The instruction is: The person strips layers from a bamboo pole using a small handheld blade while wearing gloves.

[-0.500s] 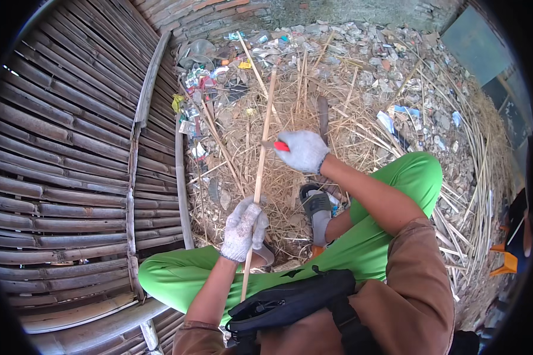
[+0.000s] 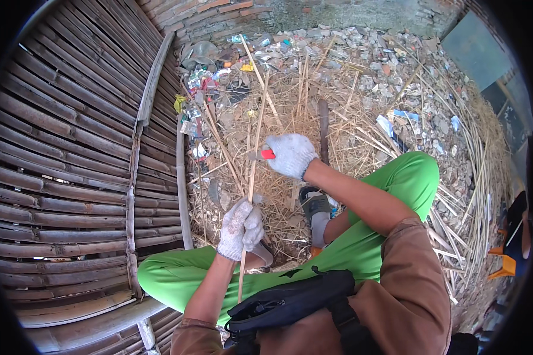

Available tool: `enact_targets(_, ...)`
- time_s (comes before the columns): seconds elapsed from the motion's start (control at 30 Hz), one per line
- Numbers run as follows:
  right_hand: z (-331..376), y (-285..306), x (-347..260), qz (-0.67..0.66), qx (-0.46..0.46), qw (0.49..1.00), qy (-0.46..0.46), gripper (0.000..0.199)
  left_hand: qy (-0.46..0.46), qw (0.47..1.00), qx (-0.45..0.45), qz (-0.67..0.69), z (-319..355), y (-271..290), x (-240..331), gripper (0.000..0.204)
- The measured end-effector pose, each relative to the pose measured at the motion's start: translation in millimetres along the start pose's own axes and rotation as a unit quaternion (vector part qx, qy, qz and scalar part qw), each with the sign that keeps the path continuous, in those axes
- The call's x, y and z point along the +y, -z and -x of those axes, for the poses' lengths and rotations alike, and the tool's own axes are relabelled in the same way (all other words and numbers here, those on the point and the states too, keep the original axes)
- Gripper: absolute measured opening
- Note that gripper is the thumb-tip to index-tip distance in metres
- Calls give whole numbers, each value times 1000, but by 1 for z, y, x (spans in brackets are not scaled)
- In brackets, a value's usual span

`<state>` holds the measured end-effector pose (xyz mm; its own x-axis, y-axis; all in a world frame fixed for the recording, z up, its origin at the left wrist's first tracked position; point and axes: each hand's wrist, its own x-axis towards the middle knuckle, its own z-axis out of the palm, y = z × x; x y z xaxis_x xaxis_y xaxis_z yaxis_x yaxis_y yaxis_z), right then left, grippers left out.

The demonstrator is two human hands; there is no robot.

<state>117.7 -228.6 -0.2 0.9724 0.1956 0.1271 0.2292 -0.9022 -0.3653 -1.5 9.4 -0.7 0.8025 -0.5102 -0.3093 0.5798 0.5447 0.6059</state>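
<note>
Nearest us, a black bag lies just right of the pale strip's near end. The strip lies over our lap, its long axis running away from us, the far tip pointing toward the brick wall, leaning slightly right. Our gloved left hand grips its lower part; our right hand, right of the strip, clasps a red-handled knife, blade at its middle. Left of the strip's tip lie wrappers, their print too small to read.

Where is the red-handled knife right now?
In the head view, the knife is near the middle, in the right hand, its blade at the stick, farther up than the left hand.
</note>
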Motion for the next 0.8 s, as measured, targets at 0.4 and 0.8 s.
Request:
enact_targets(0.4, -56, 75, 184, -9, 82, 940, -332, 41, 52, 987, -68, -136, 23, -2, -5, 38)
enact_targets(0.8, -26, 68, 93, -652, 44, 732, -193, 44, 7, 926, 10, -378, 16, -32, 11, 37)
